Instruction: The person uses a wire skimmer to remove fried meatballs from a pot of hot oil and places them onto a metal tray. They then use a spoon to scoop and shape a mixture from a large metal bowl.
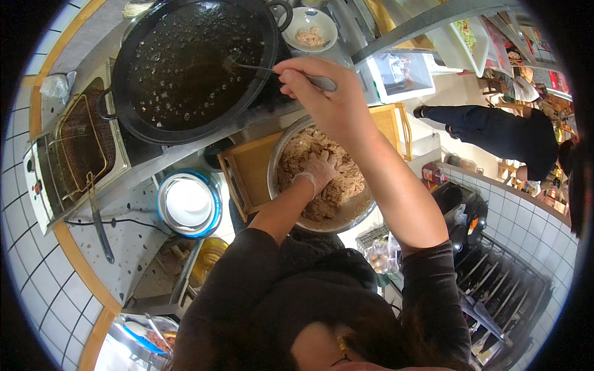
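My right hand [320, 92], bare, grips the handle of a metal spoon [260, 68] whose far end reaches over the wok. The black wok [274, 65] holds dark, bubbling oil. My left hand [320, 168], in a clear plastic glove, presses into a brown minced mixture [341, 195], its fingertips partly sunk in. A large metal bowl [274, 185] holds this mixture, below and right of the wok. Beyond the right hand stands a white bowl [290, 35] with a little pale pink minced meat [310, 37] in it.
Left of the wok sits a fryer with a wire basket [86, 139], its handle sticking out. A bucket with a blue rim [216, 204] stands below the counter beside a wooden drawer [253, 171]. At the right are a white bin [406, 95], a black rack [501, 287] and a person [501, 130].
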Demonstrator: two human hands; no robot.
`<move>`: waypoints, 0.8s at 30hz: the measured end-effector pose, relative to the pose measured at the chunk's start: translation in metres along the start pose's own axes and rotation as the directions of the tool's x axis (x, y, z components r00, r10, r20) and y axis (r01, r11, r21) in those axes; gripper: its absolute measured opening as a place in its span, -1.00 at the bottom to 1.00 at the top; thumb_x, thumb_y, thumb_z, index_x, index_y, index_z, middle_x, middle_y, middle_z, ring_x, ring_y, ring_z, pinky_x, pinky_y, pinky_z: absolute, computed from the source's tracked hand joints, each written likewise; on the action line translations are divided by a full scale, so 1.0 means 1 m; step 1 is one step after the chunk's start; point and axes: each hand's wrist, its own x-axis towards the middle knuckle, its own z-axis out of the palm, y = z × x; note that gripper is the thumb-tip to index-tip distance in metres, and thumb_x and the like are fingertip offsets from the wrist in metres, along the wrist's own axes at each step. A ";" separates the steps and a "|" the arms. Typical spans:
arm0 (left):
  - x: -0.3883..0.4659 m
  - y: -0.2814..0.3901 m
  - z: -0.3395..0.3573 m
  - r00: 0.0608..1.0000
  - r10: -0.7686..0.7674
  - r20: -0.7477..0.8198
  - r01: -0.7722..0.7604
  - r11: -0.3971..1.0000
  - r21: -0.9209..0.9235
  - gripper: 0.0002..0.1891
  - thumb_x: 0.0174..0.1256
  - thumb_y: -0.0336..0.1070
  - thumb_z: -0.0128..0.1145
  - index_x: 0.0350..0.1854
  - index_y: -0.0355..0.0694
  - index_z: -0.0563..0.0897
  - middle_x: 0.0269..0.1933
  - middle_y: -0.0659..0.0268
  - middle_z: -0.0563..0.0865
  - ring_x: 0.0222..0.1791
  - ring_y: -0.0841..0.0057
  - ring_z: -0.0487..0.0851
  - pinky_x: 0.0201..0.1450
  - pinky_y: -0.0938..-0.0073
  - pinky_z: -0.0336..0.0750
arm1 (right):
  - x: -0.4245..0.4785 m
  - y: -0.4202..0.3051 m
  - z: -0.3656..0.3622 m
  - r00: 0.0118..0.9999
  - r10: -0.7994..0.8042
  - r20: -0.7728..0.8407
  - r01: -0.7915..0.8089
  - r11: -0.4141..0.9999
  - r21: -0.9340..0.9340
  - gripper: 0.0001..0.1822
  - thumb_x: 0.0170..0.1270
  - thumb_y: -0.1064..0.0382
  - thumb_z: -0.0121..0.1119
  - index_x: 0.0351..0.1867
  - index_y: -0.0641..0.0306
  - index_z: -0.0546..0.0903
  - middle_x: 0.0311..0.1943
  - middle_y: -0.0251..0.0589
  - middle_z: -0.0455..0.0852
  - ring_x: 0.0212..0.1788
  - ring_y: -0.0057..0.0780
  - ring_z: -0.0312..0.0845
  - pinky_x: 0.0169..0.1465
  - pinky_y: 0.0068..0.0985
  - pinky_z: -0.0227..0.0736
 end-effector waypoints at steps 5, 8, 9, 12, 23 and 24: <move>0.039 -0.027 0.062 0.961 0.141 -0.238 -0.207 0.938 -0.279 -0.45 0.31 -0.44 0.15 0.37 0.03 0.44 0.32 0.15 0.41 0.30 0.12 0.42 0.13 0.14 0.55 | 0.008 -0.016 -0.009 0.949 -0.273 0.156 0.310 0.895 -0.321 -0.83 0.30 0.32 0.23 -0.13 0.27 0.70 -0.28 -0.11 0.70 -0.27 -0.09 0.66 -0.26 -0.37 0.56; 0.005 -0.046 0.020 0.982 0.109 -0.156 -0.190 0.582 -0.790 -0.35 0.20 -0.32 0.33 0.39 -0.03 0.43 0.27 0.15 0.47 0.32 0.20 0.42 0.18 0.25 0.51 | -0.001 -0.041 -0.024 0.906 -0.385 0.175 0.423 0.838 -0.346 -0.81 0.23 0.37 0.28 -0.12 0.23 0.71 -0.27 -0.15 0.70 -0.28 -0.11 0.65 -0.28 -0.35 0.54; -0.018 -0.047 -0.002 0.988 0.088 -0.125 -0.149 0.379 -0.913 -0.31 0.15 -0.28 0.39 0.39 -0.05 0.43 0.25 0.15 0.49 0.32 0.24 0.42 0.21 0.27 0.49 | -0.006 -0.043 -0.028 0.895 -0.413 0.171 0.447 0.821 -0.356 -0.79 0.20 0.38 0.30 -0.12 0.22 0.71 -0.26 -0.16 0.69 -0.28 -0.14 0.65 -0.28 -0.36 0.55; -0.084 -0.038 -0.059 0.978 -0.076 -0.193 -0.195 -0.028 -0.980 -0.45 0.11 -0.19 0.45 0.17 -0.21 0.59 0.17 0.27 0.60 0.17 0.44 0.53 0.28 0.33 0.37 | -0.020 -0.039 -0.037 0.858 -0.486 0.163 0.506 0.748 -0.430 -0.71 0.09 0.44 0.37 -0.11 0.20 0.71 -0.24 -0.20 0.68 -0.31 -0.23 0.65 -0.29 -0.39 0.56; -0.142 -0.005 -0.115 0.963 -0.248 -0.103 -0.163 -0.238 -0.957 -0.49 0.16 -0.34 0.41 0.17 -0.26 0.54 0.00 0.26 0.65 0.05 0.54 0.60 0.08 0.51 0.52 | -0.083 0.010 -0.032 0.907 -0.341 0.246 0.419 0.785 -0.456 -0.55 0.04 0.51 0.33 0.05 0.28 0.65 -0.04 -0.09 0.66 -0.04 -0.11 0.62 -0.03 -0.34 0.54; -0.144 -0.004 -0.116 0.973 -0.217 -0.078 -0.134 -0.254 -0.958 -0.46 0.16 -0.37 0.41 0.20 -0.26 0.52 0.01 0.25 0.65 0.07 0.52 0.60 0.09 0.50 0.53 | -0.080 0.013 -0.028 0.908 -0.337 0.247 0.416 0.783 -0.463 -0.56 0.05 0.50 0.33 0.05 0.27 0.65 -0.03 -0.09 0.66 -0.04 -0.11 0.62 -0.03 -0.34 0.55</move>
